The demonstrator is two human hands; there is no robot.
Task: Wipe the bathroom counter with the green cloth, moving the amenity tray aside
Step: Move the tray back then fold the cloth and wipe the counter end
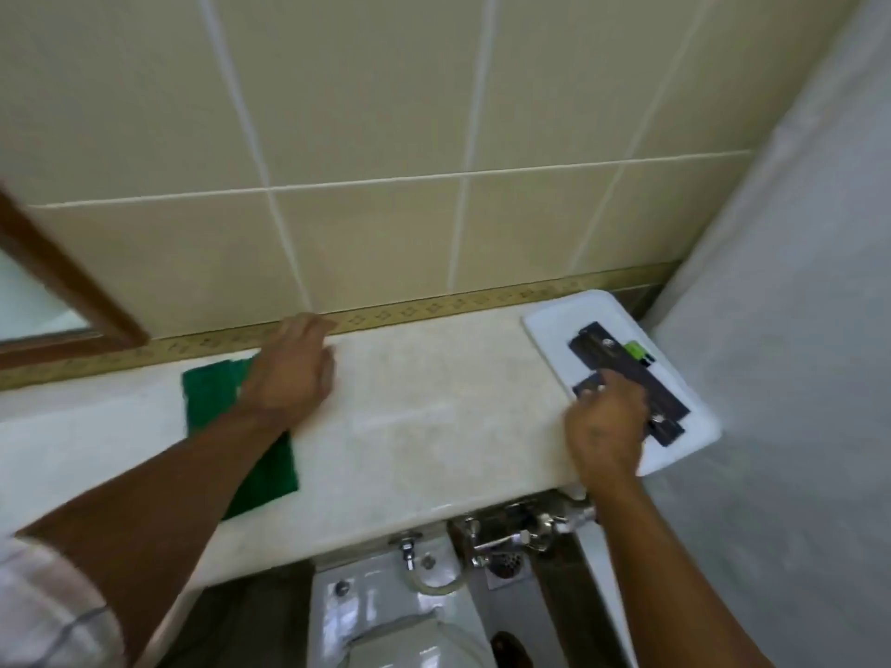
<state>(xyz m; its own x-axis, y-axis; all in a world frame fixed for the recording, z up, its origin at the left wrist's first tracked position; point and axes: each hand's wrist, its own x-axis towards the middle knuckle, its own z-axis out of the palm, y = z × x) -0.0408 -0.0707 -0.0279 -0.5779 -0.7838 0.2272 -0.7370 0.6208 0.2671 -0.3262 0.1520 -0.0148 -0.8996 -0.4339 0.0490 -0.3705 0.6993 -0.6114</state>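
A green cloth (212, 397) lies flat on the pale marble counter (434, 426), left of centre. My left hand (289, 368) rests palm down over the cloth's far right corner, fingers reaching toward the wall. The white amenity tray (598, 311) sits at the counter's right end, overhanging the front edge, with several dark packets (622, 364) and a small green item (635, 350) on it. My right hand (607, 426) grips the tray's near left edge, fingers lying over the packets.
A tiled wall with a patterned gold border (410, 313) backs the counter. A wood-framed mirror (58, 282) hangs at the left. A grey shower curtain (795, 330) hangs right of the tray. Below the counter are chrome valves (506, 527) and a toilet (385, 619).
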